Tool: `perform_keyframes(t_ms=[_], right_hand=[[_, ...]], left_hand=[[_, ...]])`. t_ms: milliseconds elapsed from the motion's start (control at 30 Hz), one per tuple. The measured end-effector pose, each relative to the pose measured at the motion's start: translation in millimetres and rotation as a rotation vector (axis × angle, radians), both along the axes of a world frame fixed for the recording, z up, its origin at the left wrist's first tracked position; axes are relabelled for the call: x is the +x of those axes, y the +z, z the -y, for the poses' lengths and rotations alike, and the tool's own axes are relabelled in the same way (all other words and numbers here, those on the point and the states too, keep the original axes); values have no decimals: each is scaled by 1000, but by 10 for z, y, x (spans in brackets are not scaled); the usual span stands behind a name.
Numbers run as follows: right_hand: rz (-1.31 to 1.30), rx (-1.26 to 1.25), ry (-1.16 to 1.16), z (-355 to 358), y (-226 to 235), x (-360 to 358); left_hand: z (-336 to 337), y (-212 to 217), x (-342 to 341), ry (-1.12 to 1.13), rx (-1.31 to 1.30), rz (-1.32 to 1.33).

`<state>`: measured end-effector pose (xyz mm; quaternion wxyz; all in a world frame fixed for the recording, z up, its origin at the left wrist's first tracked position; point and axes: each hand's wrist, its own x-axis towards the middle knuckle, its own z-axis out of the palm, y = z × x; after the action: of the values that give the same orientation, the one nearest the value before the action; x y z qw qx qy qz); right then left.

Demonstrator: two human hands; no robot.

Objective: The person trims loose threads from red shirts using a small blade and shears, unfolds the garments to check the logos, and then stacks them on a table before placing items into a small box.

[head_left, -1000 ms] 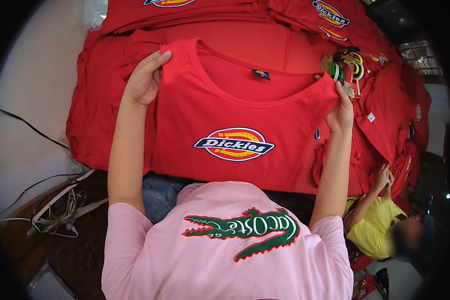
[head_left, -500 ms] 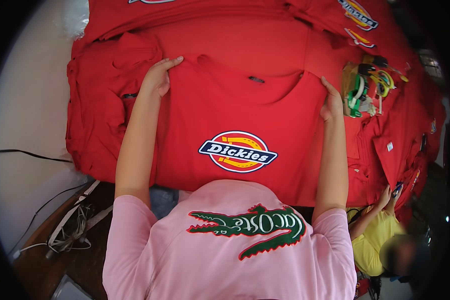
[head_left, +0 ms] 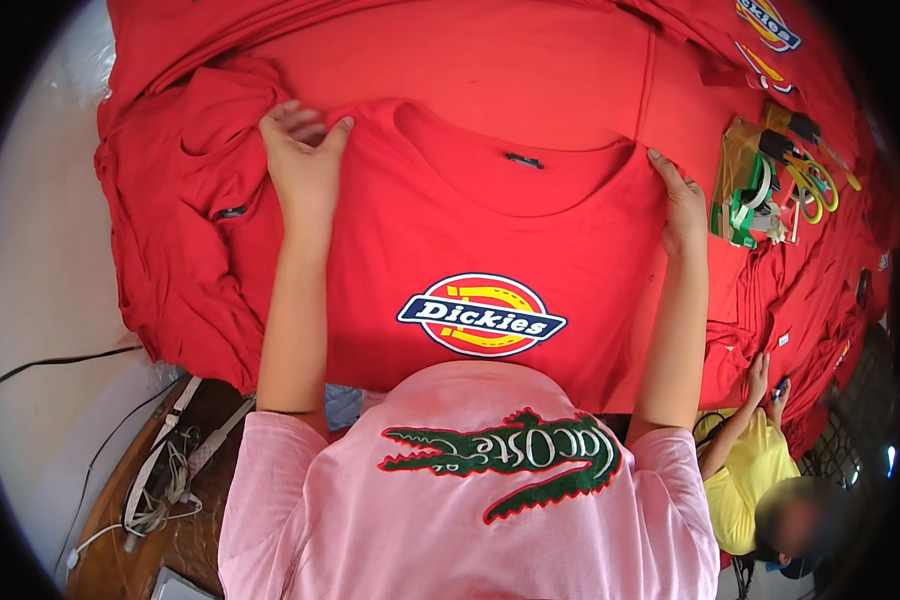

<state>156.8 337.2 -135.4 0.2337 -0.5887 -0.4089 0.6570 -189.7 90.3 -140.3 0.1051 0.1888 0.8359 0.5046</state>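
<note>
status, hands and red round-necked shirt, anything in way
Left hand open by red round-necked fabric shirt; right hand at its shoulder, grip unclear. Shirt spread front up. Yellow-handled scissors clear on right.

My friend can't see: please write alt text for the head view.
A red shirt with an oval logo is spread before a person in pink, left hand open at one shoulder, right hand at the other; yellow-handled scissors lie nearby.

- The shirt (head_left: 510, 240) lies before me, between my left hand (head_left: 307, 168) and right hand (head_left: 684, 208).
- Heaped garments (head_left: 170, 250) lie left of it.
- Scissors (head_left: 813, 188) lie to its right.
</note>
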Motion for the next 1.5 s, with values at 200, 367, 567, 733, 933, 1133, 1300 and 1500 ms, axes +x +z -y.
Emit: perform_keyframes(t_ms=[200, 367, 567, 733, 933, 1133, 1300, 1500], right_hand=[[-51, 40, -45, -15, -108, 13], [-23, 80, -60, 29, -101, -12], [27, 146, -73, 22, -177, -17], [28, 173, -99, 32, -189, -17], [79, 145, -75, 50, -77, -69], [89, 10, -20, -128, -106, -20], [495, 241, 213, -58, 17, 447], [523, 1211, 715, 1809, 147, 81]], left_hand=[[-263, 41, 924, -714, -143, -508], [-141, -206, 1196, -823, -227, -547], [-128, -234, 1180, -848, -241, -573], [-140, -251, 1024, -913, -260, -557], [-334, -245, 349, -892, -374, -729], [-461, -145, 171, -900, -324, -786], [105, 114, 458, -805, -107, -587], [1287, -161, 1588, -867, -432, -533]])
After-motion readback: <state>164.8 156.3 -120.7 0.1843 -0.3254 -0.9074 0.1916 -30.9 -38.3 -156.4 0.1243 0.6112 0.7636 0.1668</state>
